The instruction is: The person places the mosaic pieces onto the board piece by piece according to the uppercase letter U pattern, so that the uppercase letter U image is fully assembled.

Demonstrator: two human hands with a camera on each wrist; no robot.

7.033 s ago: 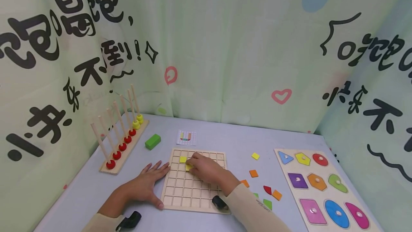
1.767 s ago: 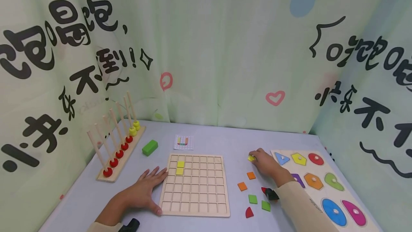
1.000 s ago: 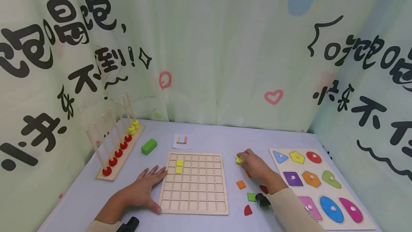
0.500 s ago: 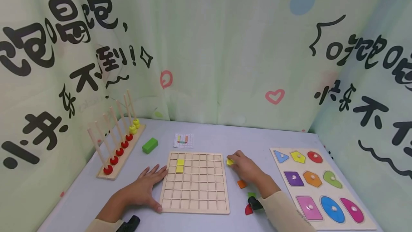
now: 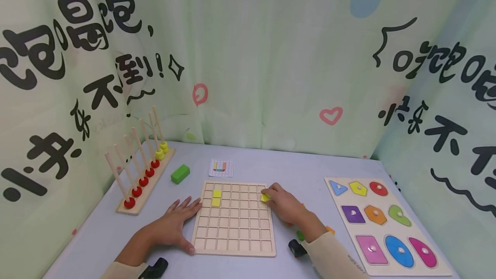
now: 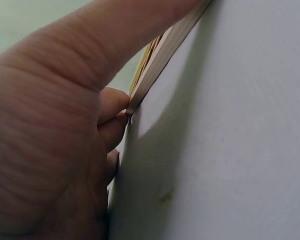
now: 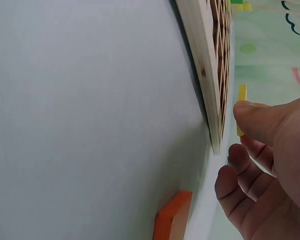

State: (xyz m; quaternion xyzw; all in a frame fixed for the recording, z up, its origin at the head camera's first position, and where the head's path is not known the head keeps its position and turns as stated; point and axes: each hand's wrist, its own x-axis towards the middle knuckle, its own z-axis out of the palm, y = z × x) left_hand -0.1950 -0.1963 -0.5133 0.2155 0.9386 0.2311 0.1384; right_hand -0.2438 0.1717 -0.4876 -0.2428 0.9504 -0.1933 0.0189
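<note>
A wooden grid board [image 5: 238, 229] lies flat on the table, with two yellow square tiles [image 5: 215, 202] one behind the other in cells near its far left corner. Over the board's far right edge, my right hand [image 5: 287, 206] pinches another yellow tile [image 5: 265, 197]; the right wrist view shows this yellow tile [image 7: 242, 91] edge-on between thumb and fingers, raised above the board. My left hand [image 5: 173, 228] rests spread on the table, fingertips and thumb touching the board's left edge. Beyond the board lies a small card [image 5: 221, 168] printed with a coloured pattern on a grid.
A peg rack with red and yellow beads [image 5: 145, 180] stands at the left, beside a green block [image 5: 180, 174]. At the right lies a shape puzzle board [image 5: 350, 234]. Loose tiles, including an orange tile [image 7: 173, 216] and a green tile [image 5: 300, 235], are partly hidden by my right arm.
Seven seconds ago my right hand was at the second yellow tile on the board. Since then it has gripped another yellow tile at the right and carried it left. My left hand stays put.
</note>
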